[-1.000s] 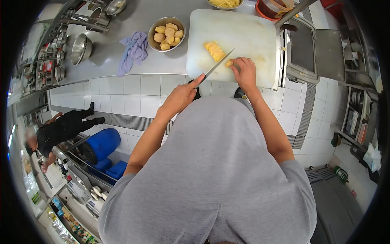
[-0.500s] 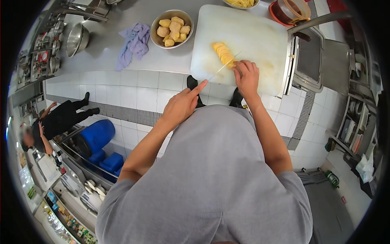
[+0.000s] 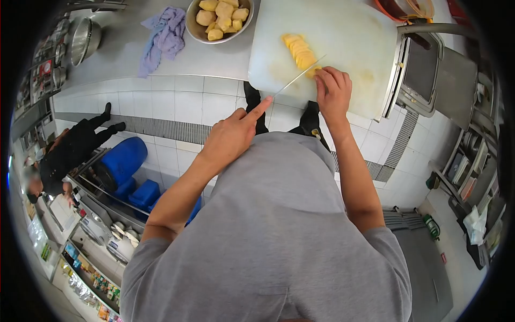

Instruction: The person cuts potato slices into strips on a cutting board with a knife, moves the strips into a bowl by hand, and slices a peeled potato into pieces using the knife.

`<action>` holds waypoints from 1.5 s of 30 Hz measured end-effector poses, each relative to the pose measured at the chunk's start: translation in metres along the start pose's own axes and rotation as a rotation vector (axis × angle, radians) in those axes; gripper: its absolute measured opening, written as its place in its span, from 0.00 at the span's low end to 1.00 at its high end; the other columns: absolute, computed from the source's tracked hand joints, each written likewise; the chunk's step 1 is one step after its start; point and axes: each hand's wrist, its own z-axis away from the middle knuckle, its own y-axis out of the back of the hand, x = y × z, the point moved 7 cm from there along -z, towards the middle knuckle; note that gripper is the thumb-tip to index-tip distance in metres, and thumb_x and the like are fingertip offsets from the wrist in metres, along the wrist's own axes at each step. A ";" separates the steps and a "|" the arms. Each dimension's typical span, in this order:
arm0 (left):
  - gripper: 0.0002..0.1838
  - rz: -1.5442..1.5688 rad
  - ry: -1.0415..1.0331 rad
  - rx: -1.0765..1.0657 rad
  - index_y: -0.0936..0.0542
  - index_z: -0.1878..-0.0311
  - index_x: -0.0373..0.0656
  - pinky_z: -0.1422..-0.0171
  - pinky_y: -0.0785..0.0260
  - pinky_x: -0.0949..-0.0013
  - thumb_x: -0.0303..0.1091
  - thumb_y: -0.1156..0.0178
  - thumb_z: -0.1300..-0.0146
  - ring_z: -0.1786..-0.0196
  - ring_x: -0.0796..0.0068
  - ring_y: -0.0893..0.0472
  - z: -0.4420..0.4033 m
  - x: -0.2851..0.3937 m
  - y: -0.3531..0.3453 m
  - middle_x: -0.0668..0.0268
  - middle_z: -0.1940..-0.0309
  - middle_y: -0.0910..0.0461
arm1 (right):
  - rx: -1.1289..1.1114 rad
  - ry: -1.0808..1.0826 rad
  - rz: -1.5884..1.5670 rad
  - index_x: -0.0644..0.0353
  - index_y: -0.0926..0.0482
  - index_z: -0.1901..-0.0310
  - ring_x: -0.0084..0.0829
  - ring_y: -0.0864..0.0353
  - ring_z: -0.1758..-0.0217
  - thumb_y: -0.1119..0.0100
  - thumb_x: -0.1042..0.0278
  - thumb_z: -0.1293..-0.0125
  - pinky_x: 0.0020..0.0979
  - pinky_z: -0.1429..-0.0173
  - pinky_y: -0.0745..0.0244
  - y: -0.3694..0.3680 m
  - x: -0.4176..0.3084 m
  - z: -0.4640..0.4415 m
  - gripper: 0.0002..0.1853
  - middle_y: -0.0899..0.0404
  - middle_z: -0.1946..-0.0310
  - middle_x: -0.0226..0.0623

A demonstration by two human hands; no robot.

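Note:
My left hand (image 3: pixel 230 134) is closed around the handle of a knife (image 3: pixel 296 77), its index finger stretched along the top. The thin blade points up and right, lying across the near end of a peeled potato (image 3: pixel 299 50). Most of that potato is a row of overlapping yellow slices on the white cutting board (image 3: pixel 343 37). At the end closest to me, my right hand (image 3: pixel 335 96) pinches the potato with bent fingers, just right of the blade. The knife handle is hidden inside my left hand.
Peeled potatoes (image 3: pixel 224 9) fill a metal bowl (image 3: pixel 191 31) left of the board. A purple cloth (image 3: pixel 163 37) and metal bowls (image 3: pixel 86 42) lie farther left on the steel counter (image 3: pixel 120 51). A reddish container (image 3: pixel 397 9) stands at upper right. Another person (image 3: pixel 67 153) is across the aisle.
My view has shifted, so the board and bowl sit higher in the picture. Both hands keep their hold, with the knife still at the potato's near end. The other person's arm has moved.

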 end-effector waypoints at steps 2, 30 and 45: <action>0.44 0.009 -0.004 0.002 0.38 0.06 0.76 0.60 0.14 0.45 0.30 0.38 0.19 0.69 0.46 0.13 0.003 -0.002 -0.001 0.57 0.60 0.17 | 0.054 0.045 0.029 0.49 0.07 0.49 0.38 0.16 0.46 0.22 0.73 0.32 0.41 0.41 0.25 0.000 -0.001 0.001 0.12 0.09 0.46 0.27; 0.49 -0.138 0.076 -0.206 0.41 0.05 0.75 0.58 0.13 0.48 0.27 0.36 0.23 0.68 0.48 0.14 0.023 -0.017 -0.004 0.57 0.56 0.18 | 0.062 0.051 0.052 0.48 0.07 0.54 0.35 0.15 0.50 0.23 0.78 0.38 0.40 0.44 0.25 -0.006 0.001 0.000 0.13 0.08 0.47 0.24; 0.48 0.049 0.000 -0.117 0.42 0.05 0.77 0.54 0.15 0.45 0.27 0.38 0.21 0.64 0.46 0.12 -0.034 -0.010 -0.013 0.55 0.60 0.16 | 0.071 0.066 0.091 0.48 0.07 0.55 0.36 0.14 0.49 0.22 0.76 0.35 0.40 0.45 0.24 0.001 -0.010 -0.005 0.11 0.08 0.48 0.24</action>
